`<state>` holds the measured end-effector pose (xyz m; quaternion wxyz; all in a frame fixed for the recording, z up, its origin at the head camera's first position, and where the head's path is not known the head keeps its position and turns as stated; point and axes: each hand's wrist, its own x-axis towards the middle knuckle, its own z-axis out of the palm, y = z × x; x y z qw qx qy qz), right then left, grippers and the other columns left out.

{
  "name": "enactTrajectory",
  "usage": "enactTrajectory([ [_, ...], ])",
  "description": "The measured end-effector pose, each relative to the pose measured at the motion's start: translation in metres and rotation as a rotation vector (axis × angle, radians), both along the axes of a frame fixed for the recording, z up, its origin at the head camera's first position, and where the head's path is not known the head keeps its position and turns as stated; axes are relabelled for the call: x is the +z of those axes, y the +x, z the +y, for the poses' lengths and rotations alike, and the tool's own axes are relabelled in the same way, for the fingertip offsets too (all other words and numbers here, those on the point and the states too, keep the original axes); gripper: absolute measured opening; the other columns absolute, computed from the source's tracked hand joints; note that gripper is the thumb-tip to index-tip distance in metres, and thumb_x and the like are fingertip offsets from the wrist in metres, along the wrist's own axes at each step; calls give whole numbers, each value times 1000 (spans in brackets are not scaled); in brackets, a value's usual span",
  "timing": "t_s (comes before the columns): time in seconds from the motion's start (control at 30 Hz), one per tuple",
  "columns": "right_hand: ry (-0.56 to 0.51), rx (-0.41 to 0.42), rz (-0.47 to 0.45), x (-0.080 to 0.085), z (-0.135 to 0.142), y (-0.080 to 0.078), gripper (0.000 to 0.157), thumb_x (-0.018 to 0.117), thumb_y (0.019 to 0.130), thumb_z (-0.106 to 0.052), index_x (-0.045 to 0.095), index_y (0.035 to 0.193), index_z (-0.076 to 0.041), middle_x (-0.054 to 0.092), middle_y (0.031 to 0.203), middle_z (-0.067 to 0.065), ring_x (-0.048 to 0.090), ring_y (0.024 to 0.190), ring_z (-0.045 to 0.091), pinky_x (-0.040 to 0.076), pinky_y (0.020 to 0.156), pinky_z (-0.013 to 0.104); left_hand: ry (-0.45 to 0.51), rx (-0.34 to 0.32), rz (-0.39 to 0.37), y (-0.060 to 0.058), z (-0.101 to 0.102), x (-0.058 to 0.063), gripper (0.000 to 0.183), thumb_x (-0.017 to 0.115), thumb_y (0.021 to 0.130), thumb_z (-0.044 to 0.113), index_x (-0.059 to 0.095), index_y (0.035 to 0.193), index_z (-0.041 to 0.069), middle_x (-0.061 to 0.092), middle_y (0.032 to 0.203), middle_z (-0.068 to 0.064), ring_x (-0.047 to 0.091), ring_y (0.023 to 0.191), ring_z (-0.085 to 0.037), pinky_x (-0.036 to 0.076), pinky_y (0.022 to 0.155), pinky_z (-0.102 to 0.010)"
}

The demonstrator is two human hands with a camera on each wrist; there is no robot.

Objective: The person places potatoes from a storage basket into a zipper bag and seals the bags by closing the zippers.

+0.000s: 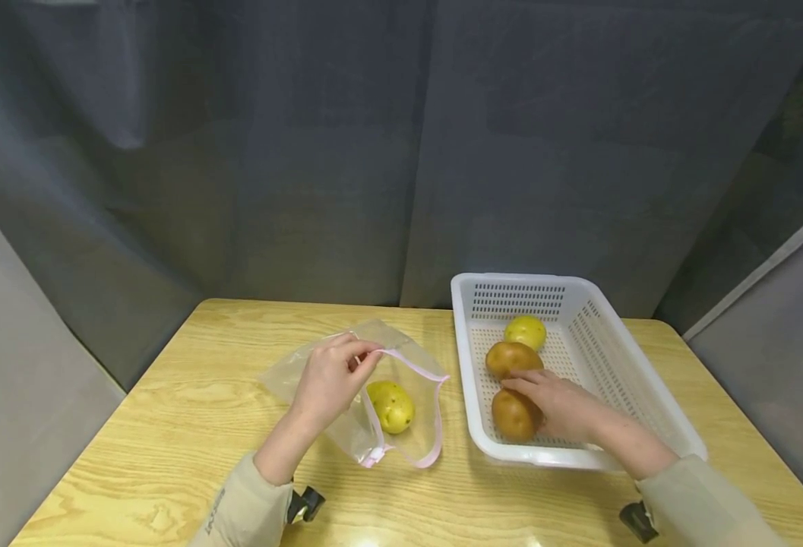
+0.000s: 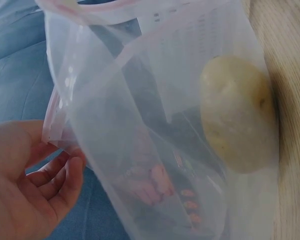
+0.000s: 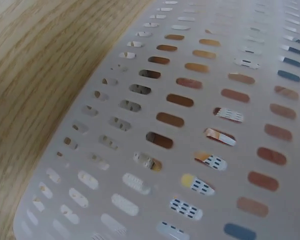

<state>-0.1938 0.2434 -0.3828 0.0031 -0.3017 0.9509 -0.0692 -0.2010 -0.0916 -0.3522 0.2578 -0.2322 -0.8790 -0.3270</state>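
Observation:
My left hand (image 1: 336, 376) pinches the pink zip edge of a clear zip bag (image 2: 155, 125) between thumb and fingers. The bag lies on the table with its mouth spread toward me. Inside it rests a yellow potato (image 1: 390, 407). My right hand (image 1: 565, 403) reaches into a white slotted basket (image 1: 466, 380), its fingers curled over the nearer brown potato (image 1: 516, 416); the thumb is hidden. Just beyond those fingertips sits another brown potato (image 1: 513, 358), and behind it a second yellow potato (image 1: 526, 332). Only the basket's slotted wall (image 3: 155, 120) shows up close in the right wrist view.
The wooden table (image 1: 189, 425) carries the bag left of centre and the basket at the right. A dark curtain (image 1: 319, 167) hangs behind the table's far edge, with grey panels at both sides. The basket's raised rim surrounds the right hand.

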Motion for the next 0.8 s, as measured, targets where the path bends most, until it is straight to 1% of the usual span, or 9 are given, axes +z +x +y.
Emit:
enactTrajectory([
  [0.03, -1, -3, -7, -1, 0, 0, 76, 82, 60, -17, 49, 127, -3, 46, 130, 21, 45, 115, 43, 39, 89, 58, 1, -1, 1, 0, 0, 0, 11, 65, 85, 19, 73, 87, 12, 54, 66, 8, 42, 51, -1, 44, 52, -18],
  [0.07, -1, -4, -11, -1, 0, 0, 76, 82, 60, -17, 49, 127, -3, 46, 130, 22, 45, 115, 43, 39, 89, 58, 4, -5, -3, 0, 0, -1, 11, 65, 85, 19, 73, 87, 12, 54, 66, 8, 42, 51, -1, 39, 47, -17],
  [0.17, -5, -5, -16, -2, 0, 1, 76, 81, 61, -17, 48, 128, -3, 45, 131, 22, 44, 116, 43, 39, 90, 58, 3, -6, -6, 1, 0, -1, 10, 65, 84, 18, 73, 87, 12, 53, 66, 8, 42, 51, -2, 38, 46, -16],
  [0.37, -18, 8, -2, -4, 0, 0, 76, 81, 61, -15, 48, 128, -2, 44, 131, 23, 44, 116, 43, 40, 89, 58, 1, -9, -3, 1, 1, 0, 10, 65, 84, 18, 73, 87, 12, 54, 66, 8, 43, 52, -2, 38, 47, -16],
  [0.57, -22, 20, -30, -5, -1, -1, 75, 80, 60, -9, 48, 127, -1, 42, 133, 23, 42, 118, 43, 39, 89, 58, 0, -6, -6, 1, 2, 0, 10, 65, 84, 18, 73, 86, 12, 53, 66, 8, 44, 52, -2, 38, 47, -15],
  [0.8, -7, 25, -39, -4, -3, -2, 74, 80, 59, -6, 50, 126, -2, 46, 130, 22, 44, 117, 42, 40, 89, 57, -3, 0, -8, 1, 2, -1, 10, 65, 84, 19, 73, 86, 13, 54, 67, 8, 44, 52, -2, 38, 47, -16],
])
